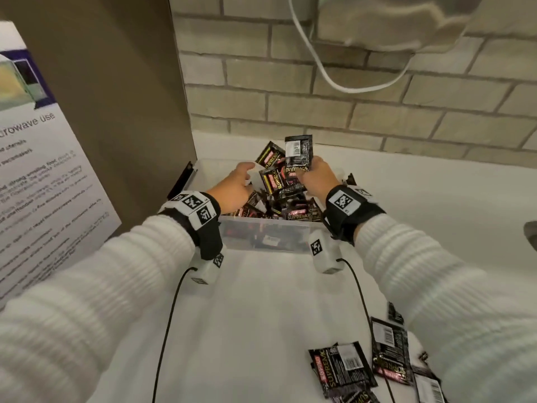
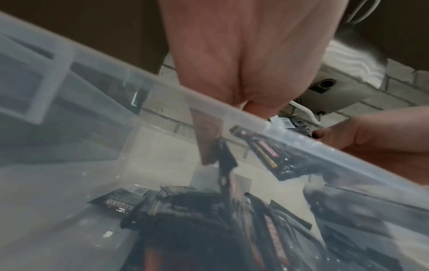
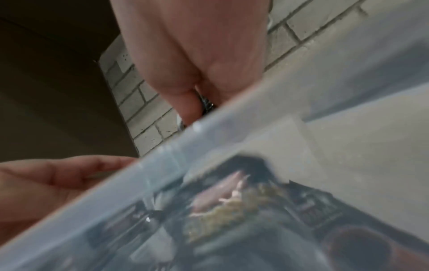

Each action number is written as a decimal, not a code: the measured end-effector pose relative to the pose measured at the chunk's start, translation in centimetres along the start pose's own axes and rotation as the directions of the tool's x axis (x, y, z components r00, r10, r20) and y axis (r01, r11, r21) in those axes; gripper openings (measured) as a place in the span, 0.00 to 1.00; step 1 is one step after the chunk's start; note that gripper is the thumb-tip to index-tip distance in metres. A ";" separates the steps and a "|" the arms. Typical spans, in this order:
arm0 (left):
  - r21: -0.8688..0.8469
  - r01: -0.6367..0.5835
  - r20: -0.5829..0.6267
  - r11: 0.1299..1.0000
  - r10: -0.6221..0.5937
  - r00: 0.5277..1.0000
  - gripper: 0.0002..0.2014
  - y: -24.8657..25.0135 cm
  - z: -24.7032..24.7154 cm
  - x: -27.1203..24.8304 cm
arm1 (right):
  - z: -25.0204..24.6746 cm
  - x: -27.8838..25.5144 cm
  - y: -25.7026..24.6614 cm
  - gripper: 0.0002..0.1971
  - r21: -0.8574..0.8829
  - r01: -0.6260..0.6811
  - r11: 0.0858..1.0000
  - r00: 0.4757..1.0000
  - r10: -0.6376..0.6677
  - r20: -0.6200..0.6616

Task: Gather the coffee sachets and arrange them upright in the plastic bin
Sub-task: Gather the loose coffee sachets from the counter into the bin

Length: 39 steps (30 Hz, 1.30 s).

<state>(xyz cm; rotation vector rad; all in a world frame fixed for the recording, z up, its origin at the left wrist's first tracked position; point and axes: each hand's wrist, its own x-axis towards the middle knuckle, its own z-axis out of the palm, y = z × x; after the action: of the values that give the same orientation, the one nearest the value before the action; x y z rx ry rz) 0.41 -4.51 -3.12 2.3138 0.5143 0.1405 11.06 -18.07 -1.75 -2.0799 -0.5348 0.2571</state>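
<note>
A clear plastic bin (image 1: 261, 238) stands on the white counter with several black coffee sachets (image 1: 293, 212) lying jumbled inside. My right hand (image 1: 309, 171) grips a small bunch of sachets (image 1: 299, 151) just above the bin's far side, one of them standing upright. Beside that bunch on the left, my left hand (image 1: 245, 177) reaches over the bin with its thumb out and holds nothing. The right wrist view shows the left hand (image 3: 46, 179) with an open palm behind the bin rim (image 3: 209, 124). More loose sachets (image 1: 343, 367) lie on the counter at the near right.
A brown cabinet side carrying a printed notice (image 1: 43, 170) rises at the bin's left. The brick wall (image 1: 319, 103) with a hanging white cable (image 1: 334, 81) stands right behind. White counter (image 1: 261, 315) stretches in front of the bin. A grey object (image 1: 531, 234) shows at the right edge.
</note>
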 end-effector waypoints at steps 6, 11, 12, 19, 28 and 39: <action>0.097 -0.129 -0.135 0.987 0.142 0.981 0.23 0.5 -0.2 -1.0 | -0.8 -1.0 -0.5 0.30 -0.180 0.025 0.983 0.984 0.007 0.178; 0.163 -0.410 -0.124 0.897 0.431 0.894 0.20 3.9 1.3 -4.7 | -2.8 -4.3 -1.1 0.27 -0.133 0.122 0.984 0.987 -0.106 0.121; 0.172 -0.449 -0.080 0.877 0.467 0.881 0.20 4.4 1.9 -5.6 | -3.5 -5.2 -1.0 0.27 -0.105 0.131 0.986 0.988 -0.122 0.090; 0.250 -0.597 0.578 0.763 0.377 0.724 0.38 7.5 8.8 -11.9 | -10.0 -12.9 4.0 0.25 0.016 0.013 1.000 0.999 -0.013 -0.051; 0.391 -0.785 0.858 0.481 0.119 0.500 0.65 9.5 17.6 -12.5 | -15.8 -22.1 13.0 0.55 -0.681 -0.237 0.692 0.852 0.485 0.196; 0.434 -0.734 0.733 0.522 0.269 0.625 0.34 10.9 18.9 -10.3 | -13.4 -24.1 15.6 0.39 -0.740 -0.170 0.651 0.926 0.362 0.106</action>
<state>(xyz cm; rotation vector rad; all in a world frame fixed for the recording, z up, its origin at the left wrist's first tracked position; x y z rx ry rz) -0.73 -27.99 -8.42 3.0004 -0.6472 -0.6032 -0.85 -46.64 -8.38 -2.9467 -0.5178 0.5569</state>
